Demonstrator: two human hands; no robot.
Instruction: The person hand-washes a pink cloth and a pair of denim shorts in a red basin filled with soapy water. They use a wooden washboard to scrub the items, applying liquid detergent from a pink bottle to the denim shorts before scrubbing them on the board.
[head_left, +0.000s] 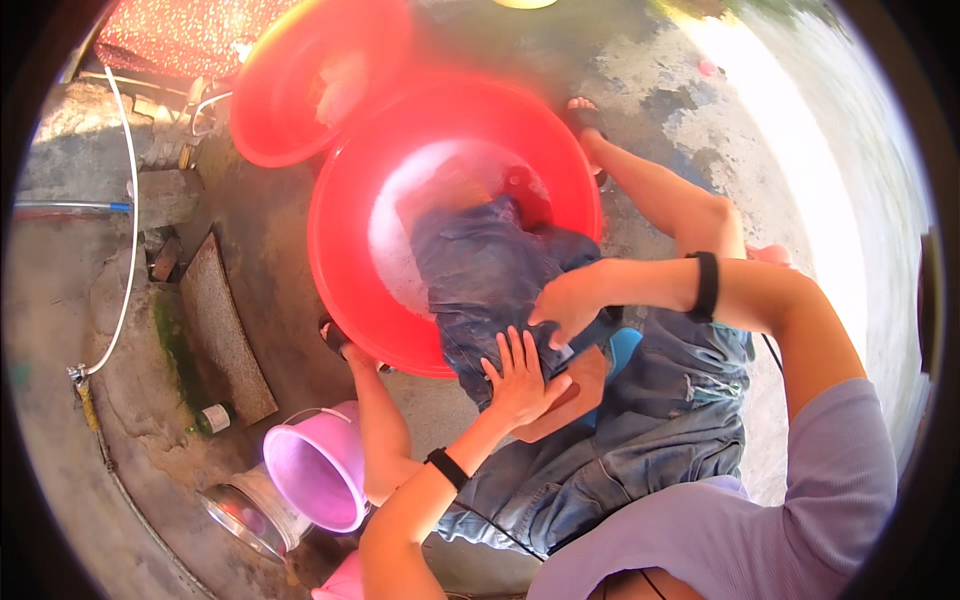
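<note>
A wet dark blue denim garment (487, 270) hangs over the near rim of a large red plastic basin (337, 247). Its far end lies in white suds (397, 255). My left hand (521, 379) rests on the near part of the denim, palm down with fingers spread. Just beyond it, my right hand (574, 296) is on the cloth with bent fingers; whether they pinch the fabric is hidden. Under the garment's near end, a brown board (570, 397), perhaps a washboard, sticks out towards my lap. A blue plastic piece (624, 349) shows beside the board.
A second red basin (277, 112) holding something pale touches the large one. Left of my leg stand a purple bucket (311, 469) and a tipped pail (255, 510). Farther left are a green bottle (214, 418), a leaning slab (225, 330) and a white hose (133, 225).
</note>
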